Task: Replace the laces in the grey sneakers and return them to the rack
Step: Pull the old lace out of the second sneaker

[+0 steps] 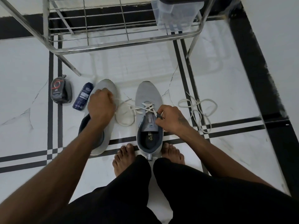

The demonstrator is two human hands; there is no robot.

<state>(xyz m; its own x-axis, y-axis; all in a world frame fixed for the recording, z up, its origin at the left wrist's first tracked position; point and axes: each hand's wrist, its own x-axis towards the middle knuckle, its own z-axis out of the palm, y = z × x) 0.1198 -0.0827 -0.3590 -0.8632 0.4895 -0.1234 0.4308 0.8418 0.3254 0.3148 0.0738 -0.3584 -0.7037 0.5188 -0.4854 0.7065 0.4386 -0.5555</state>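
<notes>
Two grey sneakers stand on the white floor, toes pointing away from me. The right sneaker (148, 101) is partly threaded with a white lace (125, 113) whose slack loops lie between the shoes. My right hand (172, 118) pinches the lace end at the shoe's upper eyelets. My left hand (101, 105) hovers over the left sneaker (106, 88) with fingers curled round the other lace end. A second white lace (198, 109) lies loose on the floor to the right.
A steel shoe rack (113, 34) stands just beyond the sneakers, holding a clear plastic box (176, 12). A dark shoe-polish container (60, 91) and a blue spray can (83, 98) lie left of the sneakers. My bare feet (124, 157) flank the right sneaker's heel.
</notes>
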